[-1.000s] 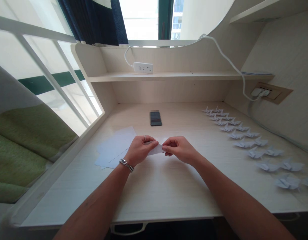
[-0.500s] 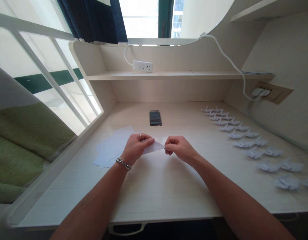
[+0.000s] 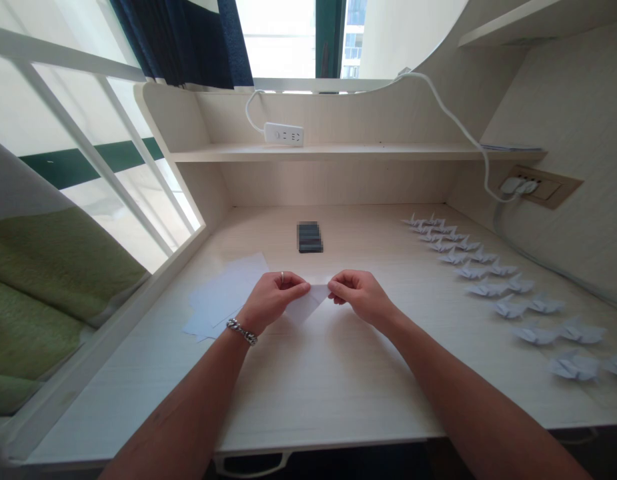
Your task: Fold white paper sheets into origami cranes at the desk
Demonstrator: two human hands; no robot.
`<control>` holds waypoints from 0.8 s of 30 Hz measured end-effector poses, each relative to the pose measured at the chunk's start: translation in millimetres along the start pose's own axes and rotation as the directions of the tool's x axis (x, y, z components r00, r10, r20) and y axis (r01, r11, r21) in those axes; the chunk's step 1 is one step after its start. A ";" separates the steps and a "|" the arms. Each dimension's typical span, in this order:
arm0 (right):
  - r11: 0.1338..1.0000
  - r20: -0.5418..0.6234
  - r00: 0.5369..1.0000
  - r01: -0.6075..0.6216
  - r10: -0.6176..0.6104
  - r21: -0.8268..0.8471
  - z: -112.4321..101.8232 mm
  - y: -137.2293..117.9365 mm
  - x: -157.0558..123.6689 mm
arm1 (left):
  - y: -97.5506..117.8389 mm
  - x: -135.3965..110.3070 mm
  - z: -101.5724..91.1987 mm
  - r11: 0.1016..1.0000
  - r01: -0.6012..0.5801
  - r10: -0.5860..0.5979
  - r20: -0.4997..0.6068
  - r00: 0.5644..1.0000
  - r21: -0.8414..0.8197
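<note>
A small folded piece of white paper point(image 3: 306, 304) hangs between my two hands, just above the desk point(image 3: 338, 387). My left hand point(image 3: 274, 297), with a ring and a chain bracelet, pinches its upper left part between thumb and fingers. At the paper's right corner, the thumb and fingertips of my right hand point(image 3: 357, 293) are closed on it. The paper's lower corner points down toward me, and a crease shows on its face. Part of it is hidden behind my left fingers.
Loose white paper sheets point(image 3: 221, 297) lie left of my left hand. Several folded paper cranes point(image 3: 508, 307) stand in rows along the right side. A dark blurred block point(image 3: 309, 237) sits beyond my hands. On the shelf point(image 3: 358, 155) rests a white power strip point(image 3: 283, 135).
The paper has turned in my hands: its right point has become a level top edge, with a corner hanging down. My right hand has shifted slightly up and its fingers have re-gripped the corner.
</note>
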State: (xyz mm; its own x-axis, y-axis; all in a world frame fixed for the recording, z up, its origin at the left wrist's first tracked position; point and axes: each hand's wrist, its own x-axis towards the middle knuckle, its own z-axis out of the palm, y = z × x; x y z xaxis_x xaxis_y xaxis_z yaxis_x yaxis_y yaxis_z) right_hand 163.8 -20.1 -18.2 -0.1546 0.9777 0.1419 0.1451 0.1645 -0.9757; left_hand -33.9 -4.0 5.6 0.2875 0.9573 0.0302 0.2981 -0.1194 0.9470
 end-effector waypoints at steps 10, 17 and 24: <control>0.997 0.134 0.990 -0.034 0.043 -0.074 -4.8 0.7 0.6 | 5.2 -1.8 10.3 0.980 -0.072 0.034 0.204 0.978 0.183; 0.991 0.011 0.995 -0.096 0.095 0.095 -30.5 -1.7 4.7 | 5.3 -1.2 -5.3 0.995 -0.021 0.001 0.215 0.977 0.094; 0.997 -0.019 0.998 -0.064 0.065 0.045 -28.2 -1.9 4.6 | 0.1 -1.0 -1.7 1.000 -0.031 0.031 0.108 0.994 -0.003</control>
State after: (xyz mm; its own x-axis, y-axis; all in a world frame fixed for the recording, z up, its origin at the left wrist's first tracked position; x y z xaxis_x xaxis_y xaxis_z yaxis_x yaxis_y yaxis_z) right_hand 190.4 -12.3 -10.9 -0.1258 0.9887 0.0812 0.1105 0.0953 -0.9893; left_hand -35.6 -4.5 6.2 0.3935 0.9190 0.0253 0.2862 -0.1486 0.9466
